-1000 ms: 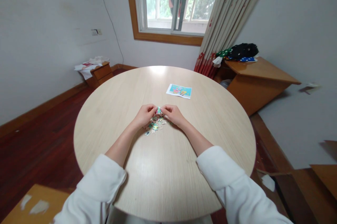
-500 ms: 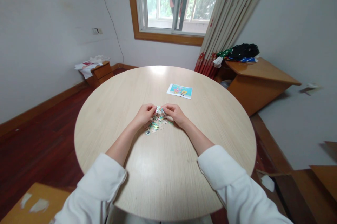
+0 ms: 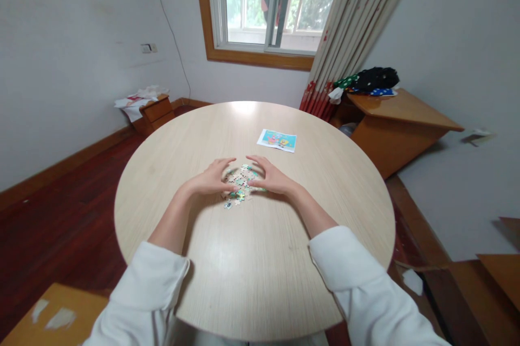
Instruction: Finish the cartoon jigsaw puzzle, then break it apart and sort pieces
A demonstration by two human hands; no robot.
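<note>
A loose heap of small jigsaw puzzle pieces (image 3: 242, 177), some green and blue, some pale, lies on the round wooden table (image 3: 244, 265). Around its left side curves my left hand (image 3: 211, 177), thumb and fingers apart, holding nothing. My right hand (image 3: 273, 175) is spread in the same way on the right side of the heap. Both thumbs are over or beside the near pieces; whether they touch them I cannot tell. Beyond the hands, slightly right, a picture sheet (image 3: 278, 141) with cartoon figures on blue lies flat.
Behind the table are a window (image 3: 268, 5) and a long curtain (image 3: 353, 15). A tilted wooden cabinet (image 3: 406, 113) with clothes (image 3: 374, 82) on top stands at the right. Papers (image 3: 140, 101) lie on a small wooden stand at the left. A cardboard-coloured box (image 3: 85, 302) is at lower left.
Both hands have let go of the pieces they pinched over the heap. They have moved apart and opened to either side of it. The picture sheet has stayed in place.
</note>
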